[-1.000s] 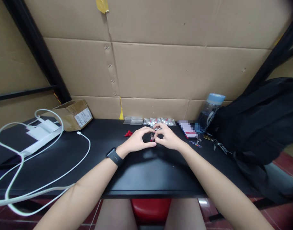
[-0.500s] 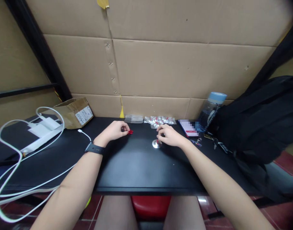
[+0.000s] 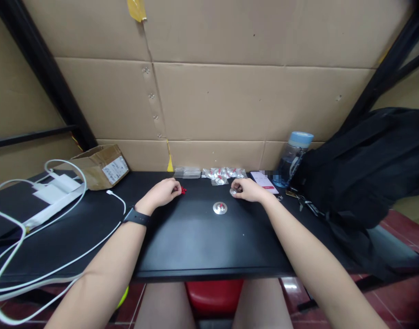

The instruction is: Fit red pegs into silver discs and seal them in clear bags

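My left hand has its fingertips pinched at small red pieces on the black table. Farther right, my right hand grips the edge of a silver disc, which its fingers partly cover. Between the hands and nearer to me, another silver disc with a red mark in its middle lies flat. Behind them, several silver discs in clear bags rest beside flat clear bags near the cardboard wall.
An open cardboard box, a white charger and looping white cables are on the left. To the right are a phone, a blue-lidded bottle, keys and a black backpack.
My right hand has moved right, away from the disc in the middle, to a second disc farther back. My left hand stays by the red pieces. The view has shifted slightly.
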`<control>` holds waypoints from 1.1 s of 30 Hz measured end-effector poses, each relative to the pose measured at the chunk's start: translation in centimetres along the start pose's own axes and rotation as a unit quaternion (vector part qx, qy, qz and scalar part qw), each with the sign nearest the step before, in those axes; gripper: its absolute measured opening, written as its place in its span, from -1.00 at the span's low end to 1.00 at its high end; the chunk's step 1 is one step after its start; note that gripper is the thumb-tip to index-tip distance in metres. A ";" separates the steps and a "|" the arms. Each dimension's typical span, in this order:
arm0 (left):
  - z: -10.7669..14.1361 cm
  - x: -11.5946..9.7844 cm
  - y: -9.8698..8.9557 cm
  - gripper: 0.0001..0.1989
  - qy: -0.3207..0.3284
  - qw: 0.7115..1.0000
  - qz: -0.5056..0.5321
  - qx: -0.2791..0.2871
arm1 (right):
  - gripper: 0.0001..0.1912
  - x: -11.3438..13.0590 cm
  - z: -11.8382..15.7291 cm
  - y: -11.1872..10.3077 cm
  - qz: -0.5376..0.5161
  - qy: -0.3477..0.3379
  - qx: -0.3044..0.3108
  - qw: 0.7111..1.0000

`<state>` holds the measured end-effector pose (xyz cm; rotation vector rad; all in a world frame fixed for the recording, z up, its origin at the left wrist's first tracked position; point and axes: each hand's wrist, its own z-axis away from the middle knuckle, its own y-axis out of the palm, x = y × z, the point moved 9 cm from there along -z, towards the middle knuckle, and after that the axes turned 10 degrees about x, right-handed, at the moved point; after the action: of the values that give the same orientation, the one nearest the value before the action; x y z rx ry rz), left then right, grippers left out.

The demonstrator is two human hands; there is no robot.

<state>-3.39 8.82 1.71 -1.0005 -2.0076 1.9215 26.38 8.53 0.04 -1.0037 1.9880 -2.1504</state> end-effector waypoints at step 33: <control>-0.3 -10.2 -0.2 -0.86 0.093 0.937 0.299 -0.155 | -0.70 11.8 3.0 -0.9 -0.236 -0.210 -0.216 0.924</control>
<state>4.42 3.23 5.11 -1.9859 -2.0922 1.6678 18.80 0.77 5.70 -1.9902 2.1897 -1.4544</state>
